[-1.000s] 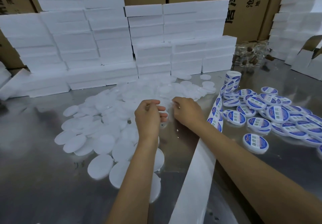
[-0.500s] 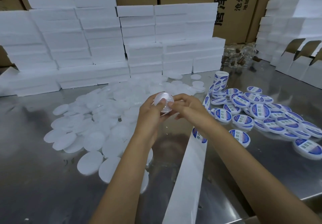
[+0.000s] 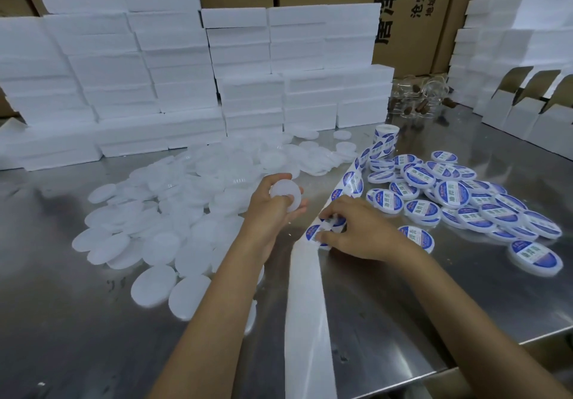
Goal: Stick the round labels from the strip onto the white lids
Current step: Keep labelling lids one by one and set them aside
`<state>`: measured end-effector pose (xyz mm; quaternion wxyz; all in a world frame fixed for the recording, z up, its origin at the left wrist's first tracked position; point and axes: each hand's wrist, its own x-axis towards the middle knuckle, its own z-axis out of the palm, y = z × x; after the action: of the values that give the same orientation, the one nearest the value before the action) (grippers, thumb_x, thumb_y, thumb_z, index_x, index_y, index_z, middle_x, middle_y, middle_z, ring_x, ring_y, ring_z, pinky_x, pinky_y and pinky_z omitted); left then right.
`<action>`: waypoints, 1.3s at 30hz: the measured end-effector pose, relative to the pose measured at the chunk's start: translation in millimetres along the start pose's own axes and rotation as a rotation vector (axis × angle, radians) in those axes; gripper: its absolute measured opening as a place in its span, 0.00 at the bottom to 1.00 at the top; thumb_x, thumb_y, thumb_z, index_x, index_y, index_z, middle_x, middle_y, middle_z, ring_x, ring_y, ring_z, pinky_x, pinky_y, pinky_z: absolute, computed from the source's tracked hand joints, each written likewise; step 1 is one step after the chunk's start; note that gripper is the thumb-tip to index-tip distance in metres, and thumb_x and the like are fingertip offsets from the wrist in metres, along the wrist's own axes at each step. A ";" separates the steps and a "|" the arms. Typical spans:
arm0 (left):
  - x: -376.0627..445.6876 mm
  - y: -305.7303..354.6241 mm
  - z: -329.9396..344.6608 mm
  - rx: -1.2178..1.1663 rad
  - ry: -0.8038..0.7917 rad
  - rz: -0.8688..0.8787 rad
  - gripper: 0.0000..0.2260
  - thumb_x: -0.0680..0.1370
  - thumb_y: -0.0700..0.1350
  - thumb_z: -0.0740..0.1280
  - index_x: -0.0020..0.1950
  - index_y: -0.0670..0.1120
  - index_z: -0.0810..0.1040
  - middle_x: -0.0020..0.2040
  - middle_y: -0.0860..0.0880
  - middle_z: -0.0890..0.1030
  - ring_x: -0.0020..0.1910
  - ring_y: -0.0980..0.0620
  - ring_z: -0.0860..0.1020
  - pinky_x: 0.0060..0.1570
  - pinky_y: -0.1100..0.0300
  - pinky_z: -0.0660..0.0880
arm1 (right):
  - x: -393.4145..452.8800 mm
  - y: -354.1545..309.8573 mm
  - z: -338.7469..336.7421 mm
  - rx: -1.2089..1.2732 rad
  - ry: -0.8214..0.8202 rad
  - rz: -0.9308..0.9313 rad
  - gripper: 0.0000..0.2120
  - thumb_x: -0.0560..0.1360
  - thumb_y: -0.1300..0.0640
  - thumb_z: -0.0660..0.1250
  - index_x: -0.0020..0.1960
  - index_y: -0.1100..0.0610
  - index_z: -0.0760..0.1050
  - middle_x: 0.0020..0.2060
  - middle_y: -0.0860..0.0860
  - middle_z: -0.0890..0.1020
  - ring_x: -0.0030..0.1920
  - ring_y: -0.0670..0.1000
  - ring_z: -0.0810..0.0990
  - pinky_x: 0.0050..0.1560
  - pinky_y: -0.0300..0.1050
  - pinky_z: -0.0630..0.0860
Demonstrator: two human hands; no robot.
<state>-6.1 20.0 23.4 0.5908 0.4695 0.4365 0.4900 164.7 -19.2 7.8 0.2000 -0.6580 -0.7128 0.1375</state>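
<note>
The bare white lid (image 3: 286, 194) sits raised in the left hand (image 3: 269, 209), just above the steel table (image 3: 434, 299), fingers and thumb curled round its rim, so that grip is clamped on the lid. Just beside it to the right, the right hand (image 3: 359, 234) is down on the label strip (image 3: 310, 290), its fingertips (image 3: 322, 237) pinching at a blue-and-white round label (image 3: 316, 233) where the printed part of the strip ends. Whether the label has begun to lift I cannot tell — the fingers cover its edge.

What could go wrong from here, as I judge it: the label may fold on itself or stick to a fingertip as it peels, since only one hand works it and nothing holds the loose backing down. It could also land off-centre or creased on the lid, which is tilted in the grip rather than flat.

Counting: one lid in hand, one strip running from a small roll (image 3: 385, 138) at the back down past the near table edge, with about six or seven labels visible on the strip and more wrapped on the roll. The labelled lids (image 3: 452, 193) heaped on the right number roughly thirty; an exact count is beyond me because they overlap. The unlabelled lids (image 3: 186, 212) spread on the left are far more, too many and too piled to count. Behind them stand stacks of white foam blocks (image 3: 130, 66), with cardboard cartons (image 3: 403, 10) at the back and folded white boxes (image 3: 527, 116) at far right.
</note>
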 end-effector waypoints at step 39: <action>5.2 1.3 -7.9 -0.273 -0.113 -0.228 0.18 0.84 0.44 0.56 0.66 0.36 0.77 0.60 0.34 0.82 0.54 0.41 0.83 0.53 0.47 0.82 | 18.2 -49.5 15.5 1.077 0.261 0.082 0.12 0.71 0.70 0.72 0.44 0.54 0.76 0.35 0.45 0.83 0.36 0.43 0.82 0.37 0.36 0.78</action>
<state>-13.3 26.3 23.1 0.7244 0.3591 0.3824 0.4474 112.8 -4.9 18.8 0.5893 -0.5016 -0.4850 0.4073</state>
